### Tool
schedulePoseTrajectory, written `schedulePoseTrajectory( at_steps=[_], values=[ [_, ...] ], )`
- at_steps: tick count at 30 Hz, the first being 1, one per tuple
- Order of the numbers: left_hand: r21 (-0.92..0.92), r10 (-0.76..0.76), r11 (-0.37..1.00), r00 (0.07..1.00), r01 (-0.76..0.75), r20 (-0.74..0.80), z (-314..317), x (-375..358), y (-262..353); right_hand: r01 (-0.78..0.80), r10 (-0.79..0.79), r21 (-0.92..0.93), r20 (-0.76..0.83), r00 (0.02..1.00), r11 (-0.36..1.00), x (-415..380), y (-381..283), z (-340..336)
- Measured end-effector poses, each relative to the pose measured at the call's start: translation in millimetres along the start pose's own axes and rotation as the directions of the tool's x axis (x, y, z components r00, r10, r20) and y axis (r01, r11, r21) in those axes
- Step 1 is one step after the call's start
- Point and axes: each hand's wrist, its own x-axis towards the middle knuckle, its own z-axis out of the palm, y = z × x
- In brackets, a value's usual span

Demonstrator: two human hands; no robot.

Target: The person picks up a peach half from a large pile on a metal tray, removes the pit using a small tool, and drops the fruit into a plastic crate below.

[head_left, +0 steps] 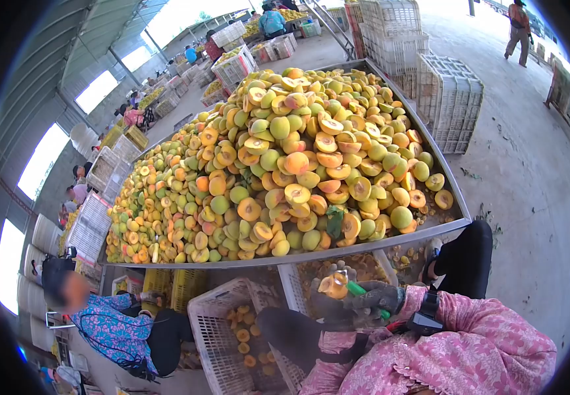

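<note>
My left hand point(326, 307), in a grey glove, grips a yellow peach point(333, 286) with cut flesh showing, just below the table's front edge. My right hand point(378, 297), also gloved, is closed around a green-handled tool point(356, 288). The tool's end is against or right beside the peach; its tip is too small to make out. Above my hands, a metal-rimmed table point(285, 259) carries a big heap of peaches point(298, 164), many of them halved. Below and left of my hands, a white plastic crate point(216, 329) holds several peach halves point(244, 334).
A co-worker in a blue patterned top point(115, 329) sits at left. Yellow crates point(188, 288) stand under the table. Stacked crates point(449, 102) rise beyond its right corner. Fruit scraps point(403, 257) lie beneath its front edge. Other people work further back; one walks point(518, 29) at upper right.
</note>
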Motion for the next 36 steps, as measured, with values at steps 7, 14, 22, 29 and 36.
schedulePoseTrajectory(
  at_steps=[7, 14, 22, 29, 36],
  values=[
    [-0.165, -0.131, 0.979, 0.99, 0.121, -0.056, 27, -4, 37, 0.034, -0.076, -0.222, -0.181, 0.98, 0.974, 5, 24, -46],
    [0.366, 0.031, 0.93, 0.999, -0.016, -0.036, 35, -16, 20, 0.062, -0.392, -0.979, -0.02, 0.92, 0.194, 10, 13, -19],
    [0.065, -0.096, 0.993, 0.995, 0.094, 0.022, -5, -1, 7, 0.009, -0.413, -0.994, 0.052, 0.909, -0.106, 10, 24, -18],
    [0.052, -0.094, 0.994, 0.995, 0.094, -0.015, -3, 0, 5, 0.044, -0.247, -0.999, 0.05, 0.968, -0.028, 19, 41, -31],
    [-0.101, -0.263, 0.963, 0.956, 0.251, -0.132, 0, 11, 15, 0.224, -0.116, -0.383, 0.286, 0.951, 0.896, 8, 36, -44]
  ],
)
